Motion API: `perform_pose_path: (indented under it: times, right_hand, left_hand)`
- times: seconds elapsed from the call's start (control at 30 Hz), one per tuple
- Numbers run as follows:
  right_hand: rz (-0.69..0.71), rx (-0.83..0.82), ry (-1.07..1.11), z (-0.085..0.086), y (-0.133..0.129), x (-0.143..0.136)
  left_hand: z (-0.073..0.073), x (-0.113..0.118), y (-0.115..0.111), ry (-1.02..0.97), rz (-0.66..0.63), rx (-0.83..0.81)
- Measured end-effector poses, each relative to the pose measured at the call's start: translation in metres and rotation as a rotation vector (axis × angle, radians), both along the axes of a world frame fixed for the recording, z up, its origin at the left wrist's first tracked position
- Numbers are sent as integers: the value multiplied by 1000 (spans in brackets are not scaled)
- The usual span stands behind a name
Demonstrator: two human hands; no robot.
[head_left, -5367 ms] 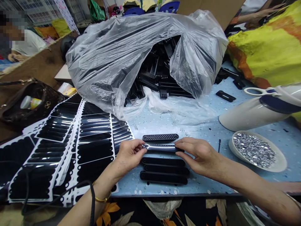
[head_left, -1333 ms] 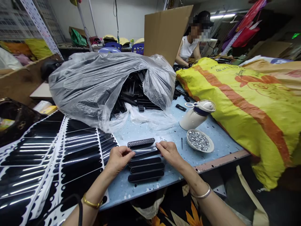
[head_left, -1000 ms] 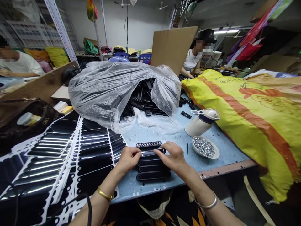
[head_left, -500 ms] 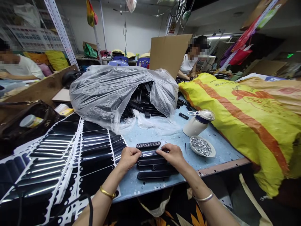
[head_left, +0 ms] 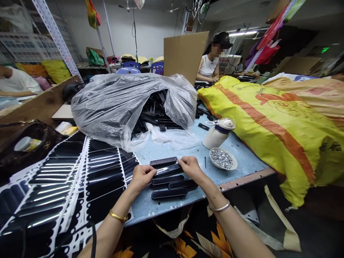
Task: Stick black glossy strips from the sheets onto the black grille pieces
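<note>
Two hands share one glossy black strip (head_left: 168,170), which lies lengthwise between them over the pale blue speckled worktop (head_left: 145,209). The left hand (head_left: 142,177) has its fingers closed in a pinch at the strip's left end; the right hand (head_left: 191,168) pinches the right end, thumb and forefinger together. Whether the strip touches the surface beneath cannot be told.

Just beyond it lies a black bar with a mesh pattern (head_left: 163,161). On the near side are three smooth black bars: the upper bar (head_left: 167,180), the middle bar (head_left: 182,184), set farther to the right, and the lower bar (head_left: 169,194), closest to the worktop's front edge.

To the left, sheets of glossy black strips (head_left: 103,179) overlap on white backing, with an open brown handbag (head_left: 40,139) beyond them. A large translucent plastic bag (head_left: 107,104) stands behind the bars, its opening showing a heap of black plastic parts (head_left: 153,111).

On the right, a white bowl (head_left: 235,165) holds small shiny metal pieces (head_left: 221,158), near a white lidded jug (head_left: 213,139). A thin dark rod (head_left: 205,162) lies left of the bowl. A yellow sack with an orange band (head_left: 268,123) fills the right side, and a person in a cap (head_left: 209,66) sits behind it.
</note>
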State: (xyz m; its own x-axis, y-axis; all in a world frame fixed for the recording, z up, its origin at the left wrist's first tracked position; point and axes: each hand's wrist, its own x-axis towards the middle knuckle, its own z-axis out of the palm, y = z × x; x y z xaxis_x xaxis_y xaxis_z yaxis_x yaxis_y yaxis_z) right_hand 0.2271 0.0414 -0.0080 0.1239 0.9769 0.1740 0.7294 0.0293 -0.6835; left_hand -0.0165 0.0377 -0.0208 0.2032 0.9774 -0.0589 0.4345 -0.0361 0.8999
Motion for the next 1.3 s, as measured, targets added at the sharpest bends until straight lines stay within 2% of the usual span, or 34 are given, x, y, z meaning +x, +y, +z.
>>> perform_pose_path:
  times: [0.1,0.2,0.27,0.37,0.47,0.57,0.63,0.67,0.73,0.8,0.87,0.93,1.0,1.07,1.13,1.3]
  right_hand:
    - [-45,35,63,10,-11,14]
    - [-115,77,82,16,-37,31]
    - [-148,94,45,14,-57,39]
    - [-114,118,-79,4,-78,37]
    - [-52,133,-100,-9,-80,24]
    - [-22,177,-74,-16,-72,14]
    - [-11,224,-82,-16,-69,11]
    - [-14,262,-92,-14,-69,11]
    - [-24,367,-109,-9,-73,8]
    - [-15,468,-126,0,-79,1]
    - [59,523,-154,7,-85,-12]
    - [206,556,-171,10,-86,-27]
    - [354,576,-198,7,-82,-41]
    - [434,595,-243,3,-75,-52]
    - [439,612,-267,1,-68,-56]
    - [403,672,-255,16,-67,-50]
  left_hand:
    - [3,0,0,-6,-6,2]
    - [8,-1,-1,-12,-2,0]
    - [16,-3,-3,-8,9,10]
    - [37,-11,-11,-7,31,110]
    - [66,-27,-23,-23,98,254]
    - [89,-55,-43,24,243,376]
    - [93,-81,-59,108,376,445]
    - [90,-96,-69,160,452,467]
    - [76,-127,-89,265,627,479]
    - [51,-152,-111,340,817,429]
    - [24,-168,-134,380,939,310]
    - [0,-170,-154,391,966,214]
    - [-17,-163,-166,374,906,159]
    - [-26,-152,-171,326,897,140]
    - [-29,-143,-172,220,925,112]
    - [-27,-135,-174,-283,1015,-38]
